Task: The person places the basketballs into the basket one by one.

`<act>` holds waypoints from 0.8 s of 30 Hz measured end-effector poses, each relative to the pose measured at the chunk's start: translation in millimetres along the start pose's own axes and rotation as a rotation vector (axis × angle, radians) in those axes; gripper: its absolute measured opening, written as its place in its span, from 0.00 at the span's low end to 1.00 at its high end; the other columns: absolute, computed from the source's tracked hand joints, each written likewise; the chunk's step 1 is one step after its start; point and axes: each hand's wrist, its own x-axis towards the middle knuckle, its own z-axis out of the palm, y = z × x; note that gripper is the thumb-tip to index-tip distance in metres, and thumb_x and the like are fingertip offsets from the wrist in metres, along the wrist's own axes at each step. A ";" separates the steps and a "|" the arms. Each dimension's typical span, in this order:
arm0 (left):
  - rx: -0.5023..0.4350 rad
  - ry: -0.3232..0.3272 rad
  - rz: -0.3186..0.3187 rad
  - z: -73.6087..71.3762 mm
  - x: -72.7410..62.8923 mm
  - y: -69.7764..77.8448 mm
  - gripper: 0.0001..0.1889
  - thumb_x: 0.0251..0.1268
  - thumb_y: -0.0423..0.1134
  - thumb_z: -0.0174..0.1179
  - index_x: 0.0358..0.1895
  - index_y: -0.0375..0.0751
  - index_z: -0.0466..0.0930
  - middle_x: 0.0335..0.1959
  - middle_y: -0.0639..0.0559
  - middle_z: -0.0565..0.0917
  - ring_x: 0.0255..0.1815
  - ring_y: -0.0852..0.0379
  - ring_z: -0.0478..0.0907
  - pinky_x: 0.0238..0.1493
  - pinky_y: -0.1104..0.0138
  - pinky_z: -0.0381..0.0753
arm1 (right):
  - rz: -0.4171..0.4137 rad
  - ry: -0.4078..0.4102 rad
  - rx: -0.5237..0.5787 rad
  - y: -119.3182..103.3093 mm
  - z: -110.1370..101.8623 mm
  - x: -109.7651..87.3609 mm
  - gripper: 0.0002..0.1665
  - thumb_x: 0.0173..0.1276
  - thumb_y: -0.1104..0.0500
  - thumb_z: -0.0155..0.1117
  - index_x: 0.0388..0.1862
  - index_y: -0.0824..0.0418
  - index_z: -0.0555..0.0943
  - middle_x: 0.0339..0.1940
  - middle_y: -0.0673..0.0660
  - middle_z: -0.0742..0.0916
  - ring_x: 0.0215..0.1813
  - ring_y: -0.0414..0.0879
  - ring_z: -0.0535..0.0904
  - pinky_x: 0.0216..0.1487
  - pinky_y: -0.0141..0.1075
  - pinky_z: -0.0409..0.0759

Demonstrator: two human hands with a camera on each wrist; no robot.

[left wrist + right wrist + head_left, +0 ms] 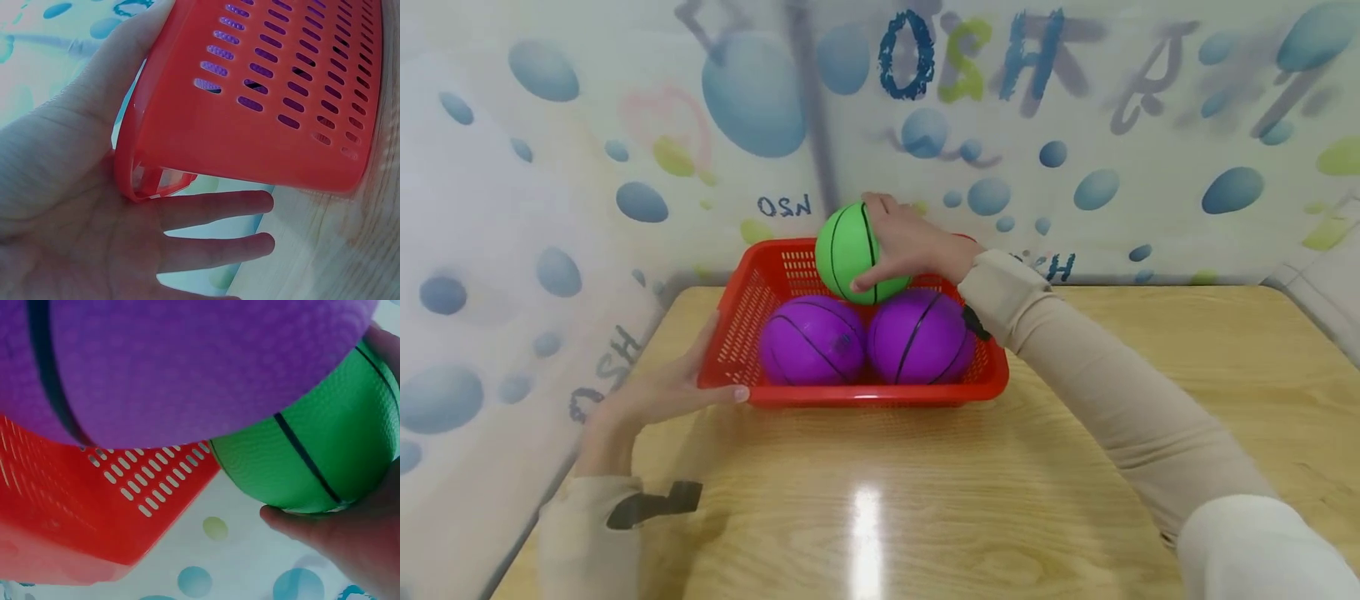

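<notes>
A red plastic basket (865, 397) with slotted walls stands on the wooden table. Inside it, two purple balls with black lines, the left one (812, 342) and the right one (917, 337), lie side by side. My right hand (913, 242) grips a green ball (846, 250) above the back part of the basket, fingers over its top and thumb at its lower front. The green ball (319, 444) also shows in the right wrist view. At the basket's front left corner, my left hand (670, 387) touches the rim with its fingers held straight, as the left wrist view shows.
Behind the basket and along the left stands a white covering (865, 150) printed with blue and green spots and letters. The wooden table (970, 500) extends in front of the basket and to its right.
</notes>
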 end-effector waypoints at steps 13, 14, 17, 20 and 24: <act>0.010 0.024 -0.009 2.7 -3.3 -3.4 0.58 0.56 0.54 0.63 0.71 0.58 0.19 0.73 0.33 0.40 0.63 0.33 0.57 0.52 0.39 0.65 | -0.016 -0.004 0.107 0.7 -2.3 -8.6 0.61 0.60 0.34 0.57 0.74 0.67 0.37 0.75 0.62 0.48 0.74 0.51 0.43 0.70 0.42 0.49; 0.006 0.022 -0.003 3.1 -2.3 -2.7 0.58 0.56 0.53 0.63 0.71 0.58 0.18 0.73 0.33 0.39 0.63 0.33 0.57 0.52 0.39 0.65 | -0.009 -0.001 0.119 3.1 -6.1 -13.6 0.61 0.61 0.34 0.56 0.74 0.66 0.37 0.75 0.61 0.47 0.74 0.50 0.42 0.70 0.41 0.48; -0.018 0.016 0.024 3.7 0.6 -0.3 0.58 0.57 0.52 0.63 0.71 0.60 0.18 0.73 0.35 0.38 0.63 0.34 0.56 0.53 0.39 0.64 | 0.031 -0.003 0.146 13.6 -19.2 -32.7 0.61 0.61 0.32 0.54 0.75 0.63 0.35 0.75 0.59 0.45 0.74 0.49 0.40 0.70 0.43 0.45; -0.044 0.012 0.045 3.5 2.6 1.9 0.57 0.57 0.50 0.64 0.71 0.63 0.19 0.74 0.37 0.37 0.64 0.34 0.55 0.53 0.39 0.64 | 0.070 -0.015 0.172 29.2 -31.2 -55.8 0.60 0.61 0.30 0.52 0.75 0.61 0.35 0.75 0.58 0.46 0.74 0.50 0.42 0.70 0.46 0.47; -0.037 0.001 0.034 2.1 3.5 3.7 0.58 0.57 0.51 0.64 0.71 0.63 0.18 0.74 0.37 0.36 0.65 0.34 0.54 0.53 0.39 0.65 | 0.129 -0.026 0.173 54.7 -43.0 -91.7 0.59 0.62 0.30 0.50 0.75 0.60 0.35 0.75 0.58 0.47 0.74 0.52 0.44 0.69 0.50 0.48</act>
